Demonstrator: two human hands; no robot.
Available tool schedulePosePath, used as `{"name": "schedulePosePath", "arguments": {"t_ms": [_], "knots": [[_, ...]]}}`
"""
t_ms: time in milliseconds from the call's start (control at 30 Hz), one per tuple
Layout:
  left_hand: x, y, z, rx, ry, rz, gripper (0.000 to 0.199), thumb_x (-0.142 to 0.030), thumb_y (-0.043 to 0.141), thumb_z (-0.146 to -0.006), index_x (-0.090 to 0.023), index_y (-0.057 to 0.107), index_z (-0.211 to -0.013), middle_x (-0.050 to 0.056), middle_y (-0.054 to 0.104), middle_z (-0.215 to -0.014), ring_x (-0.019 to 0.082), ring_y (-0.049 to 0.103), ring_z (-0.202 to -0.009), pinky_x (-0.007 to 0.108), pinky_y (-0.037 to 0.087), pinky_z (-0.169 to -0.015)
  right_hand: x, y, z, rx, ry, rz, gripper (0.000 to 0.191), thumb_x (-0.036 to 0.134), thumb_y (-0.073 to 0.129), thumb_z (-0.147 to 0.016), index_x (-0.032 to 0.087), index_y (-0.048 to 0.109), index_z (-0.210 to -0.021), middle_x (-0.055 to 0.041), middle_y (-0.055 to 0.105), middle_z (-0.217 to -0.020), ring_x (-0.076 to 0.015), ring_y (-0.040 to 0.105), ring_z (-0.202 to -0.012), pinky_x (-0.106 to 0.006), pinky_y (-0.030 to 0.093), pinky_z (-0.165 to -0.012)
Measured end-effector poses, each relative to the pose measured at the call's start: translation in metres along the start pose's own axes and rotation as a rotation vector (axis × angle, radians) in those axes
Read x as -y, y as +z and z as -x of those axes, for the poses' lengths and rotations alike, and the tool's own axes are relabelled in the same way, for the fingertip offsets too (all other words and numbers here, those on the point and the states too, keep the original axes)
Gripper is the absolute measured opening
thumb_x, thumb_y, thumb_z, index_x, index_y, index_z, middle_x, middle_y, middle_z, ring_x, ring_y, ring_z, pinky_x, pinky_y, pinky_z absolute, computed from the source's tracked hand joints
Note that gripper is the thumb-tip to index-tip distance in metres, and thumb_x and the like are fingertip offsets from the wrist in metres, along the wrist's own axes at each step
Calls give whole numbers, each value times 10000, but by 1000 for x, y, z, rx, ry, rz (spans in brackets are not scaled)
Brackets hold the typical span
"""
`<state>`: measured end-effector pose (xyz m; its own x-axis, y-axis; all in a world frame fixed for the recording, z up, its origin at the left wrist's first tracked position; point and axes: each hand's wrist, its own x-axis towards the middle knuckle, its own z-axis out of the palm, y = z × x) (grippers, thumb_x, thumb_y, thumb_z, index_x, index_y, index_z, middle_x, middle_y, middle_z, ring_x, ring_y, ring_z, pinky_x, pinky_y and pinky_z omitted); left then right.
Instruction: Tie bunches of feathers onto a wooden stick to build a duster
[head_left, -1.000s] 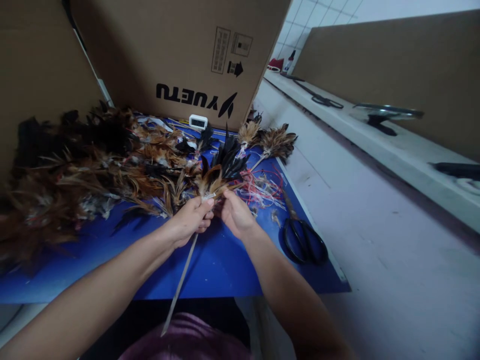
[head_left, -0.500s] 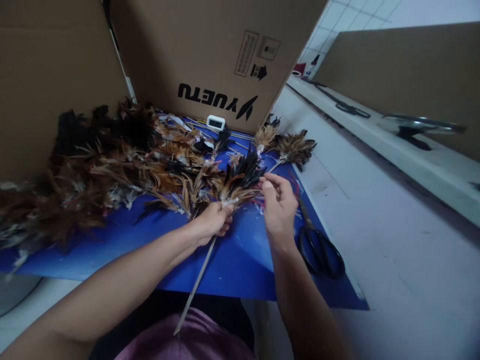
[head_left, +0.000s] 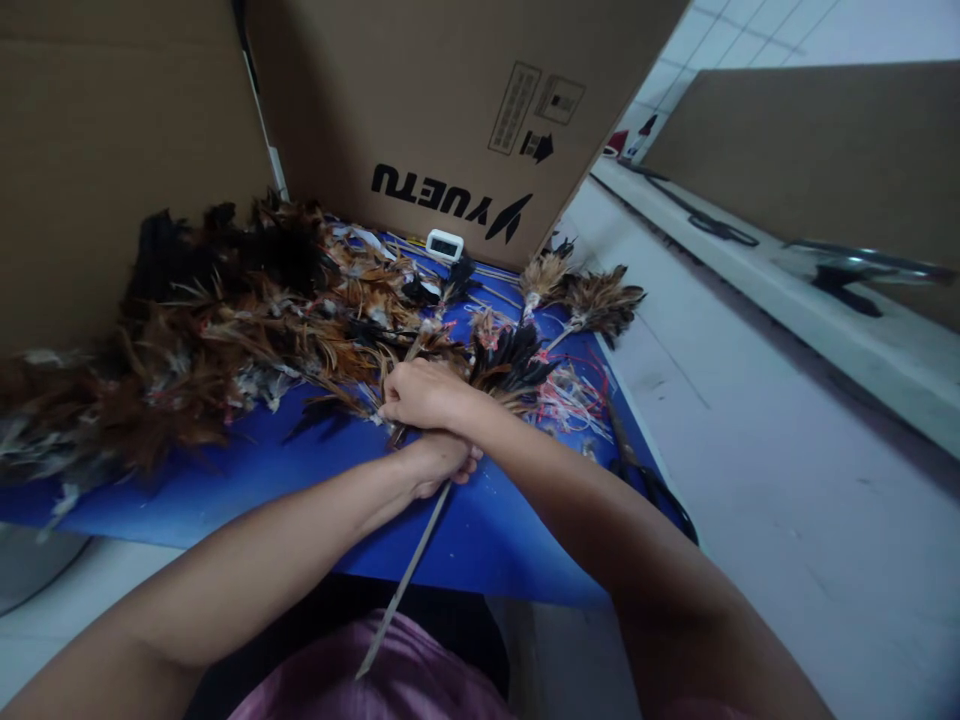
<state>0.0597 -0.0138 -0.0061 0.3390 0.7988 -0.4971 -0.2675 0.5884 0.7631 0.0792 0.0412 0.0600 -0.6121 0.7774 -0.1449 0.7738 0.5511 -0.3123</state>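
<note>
My left hand [head_left: 442, 462] is closed around the thin stick of a feather duster [head_left: 409, 570], just below its feathered end. The stick slants down toward my lap. Black and brown feathers [head_left: 514, 365] fan out beyond my hands, partly covered by the right one. My right hand [head_left: 420, 393] crosses over the left wrist, its fingers curled among loose brown feathers at the left of the duster. What those fingers pinch is hidden.
A big heap of feathers [head_left: 217, 330] spreads over the left of the blue tabletop [head_left: 495, 545]. Pink and white string scraps [head_left: 574, 395] and black-handled scissors [head_left: 656, 490] lie at right. Behind stand a small white digital timer [head_left: 445, 246], feather bunches [head_left: 600, 298] and a cardboard box [head_left: 420, 100].
My right hand has moved left from the duster's right side, crossing over the left hand to the loose feathers. My left hand keeps its hold on the stick.
</note>
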Motion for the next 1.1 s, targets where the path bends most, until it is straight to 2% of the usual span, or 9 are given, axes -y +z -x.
{"name": "schedulePosePath", "arguments": {"t_ms": [67, 200, 333, 500, 733, 933, 1000, 1100], "knots": [[0, 1, -1, -47, -21, -64, 243, -264, 600, -834, -158, 533, -626, -33, 440, -413, 71, 388, -356, 183, 240, -357, 1, 8, -10, 26, 12, -16, 241, 338, 780, -608, 210, 604, -504, -55, 610, -555, -234, 631, -706, -326, 451, -651], [-3, 4, 3, -114, -25, -176, 255, -223, 518, -879, -157, 511, -632, -37, 439, -442, 66, 381, -353, 185, 262, -362, -5, 18, -18, 43, 36, -135, 289, 166, 772, -528, 217, 519, -399, -1, 511, -420, -181, 581, -589, -295, 438, -605], [-9, 7, 9, -107, -20, -235, 188, -137, 446, -893, -156, 484, -710, -34, 480, -551, 57, 403, -387, 179, 305, -371, -17, 12, -16, 60, 66, -293, 200, 154, 733, -585, 189, 578, -462, 29, 552, -461, -97, 505, -509, -223, 384, -522], [-12, 10, 14, -50, -34, -277, 132, -232, 464, -918, -159, 454, -808, -36, 485, -619, 52, 411, -420, 172, 308, -382, -29, -8, -6, 111, 125, -724, 138, 133, 669, -705, 141, 570, -609, 52, 546, -479, -48, 507, -456, -144, 358, -444], [-10, 13, 18, -8, -46, -304, 161, -274, 443, -938, -159, 451, -824, -32, 473, -641, 53, 419, -447, 169, 327, -405, -34, -20, -1, -65, 160, -976, 156, 93, 684, -678, 148, 537, -670, 38, 582, -494, -74, 543, -444, -135, 335, -372], [-7, 12, 17, 2, -46, -281, 165, -264, 461, -935, -154, 469, -812, -36, 472, -618, 53, 414, -434, 173, 318, -396, -36, -20, -11, -200, 144, -934, 172, 121, 666, -701, 164, 506, -747, 50, 571, -533, -77, 530, -460, -156, 352, -413], [-6, 12, 16, 0, -48, -266, 159, -246, 463, -934, -147, 482, -811, -37, 472, -612, 53, 411, -426, 177, 313, -389, -33, -20, -14, -296, 110, -781, 167, 142, 666, -716, 165, 513, -779, 35, 591, -599, -95, 556, -526, -193, 413, -492], [-2, 11, 13, -6, -53, -233, 146, -243, 490, -927, -120, 539, -865, -19, 519, -648, 65, 452, -457, 193, 359, -414, -19, -17, -14, -481, -10, -363, 171, 143, 676, -717, 161, 576, -854, -27, 648, -834, -144, 609, -750, -271, 467, -698]]}}
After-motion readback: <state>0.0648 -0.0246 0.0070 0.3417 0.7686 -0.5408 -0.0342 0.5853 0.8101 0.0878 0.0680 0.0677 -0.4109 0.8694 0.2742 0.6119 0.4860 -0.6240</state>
